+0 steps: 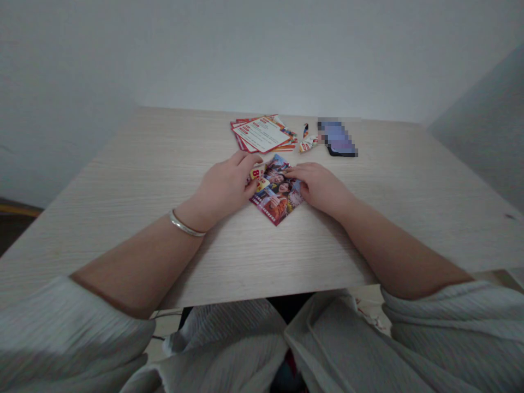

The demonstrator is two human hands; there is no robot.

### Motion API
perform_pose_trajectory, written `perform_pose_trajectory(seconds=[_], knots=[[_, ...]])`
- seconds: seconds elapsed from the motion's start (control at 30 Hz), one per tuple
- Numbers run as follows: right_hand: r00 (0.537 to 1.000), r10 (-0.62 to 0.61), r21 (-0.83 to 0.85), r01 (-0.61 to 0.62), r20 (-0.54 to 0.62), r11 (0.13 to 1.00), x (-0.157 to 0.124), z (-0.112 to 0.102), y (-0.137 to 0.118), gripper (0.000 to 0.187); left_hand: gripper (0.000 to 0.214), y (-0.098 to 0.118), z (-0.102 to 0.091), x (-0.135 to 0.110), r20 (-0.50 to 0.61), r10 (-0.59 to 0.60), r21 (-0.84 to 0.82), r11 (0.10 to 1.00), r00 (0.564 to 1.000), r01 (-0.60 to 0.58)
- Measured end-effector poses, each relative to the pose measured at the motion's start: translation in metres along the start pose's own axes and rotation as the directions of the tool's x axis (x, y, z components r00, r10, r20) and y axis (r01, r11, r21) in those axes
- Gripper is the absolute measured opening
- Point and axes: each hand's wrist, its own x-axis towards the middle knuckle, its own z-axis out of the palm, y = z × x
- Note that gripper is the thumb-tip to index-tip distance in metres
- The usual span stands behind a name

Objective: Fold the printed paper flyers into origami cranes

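Observation:
A colourful printed paper leaflet, with people and red and yellow print on it, lies on the table with one corner toward me. My left hand has its thumb and fingers closed at the leaflet's left corner, where a yellow part with red figures lifts a little. On the opposite side, my right hand presses its forefinger onto the upper right edge, the thumb bent in at the right corner. Its other fingers are partly hidden. Both hands touch the paper.
Behind the leaflet lies a fanned stack of printed sheets. To its right stands a small folded paper piece, beside a dark phone that is partly pixelated. The pale wooden table meets a wall at the back.

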Motion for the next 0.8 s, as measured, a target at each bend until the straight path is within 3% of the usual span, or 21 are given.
perform_pose_trajectory(seconds=[0.13, 0.4, 0.7, 0.8], knots=[[1.000, 0.003, 0.023, -0.003, 0.001, 1.000, -0.001, 0.002, 0.001, 0.055, 0.054, -0.003, 0.003, 0.000, 0.004, 0.040, -0.007, 0.999, 0.999, -0.040], [0.999, 0.001, 0.015, -0.001, 0.036, 1.000, 0.000, -0.003, -0.003, 0.053, 0.045, -0.014, 0.016, 0.005, 0.098, 0.216, 0.064, 0.973, 0.971, -0.223], [1.000, -0.001, 0.022, 0.001, 0.030, 1.000, 0.000, -0.004, -0.008, 0.040, 0.058, -0.009, 0.018, 0.001, 0.165, 0.275, 0.054, 0.956, 0.947, -0.287], [0.998, -0.035, 0.030, 0.033, 0.059, 0.999, 0.003, -0.001, -0.008, 0.047, 0.061, -0.007, 0.018, -0.001, 0.173, 0.278, 0.050, 0.956, 0.945, -0.290]])
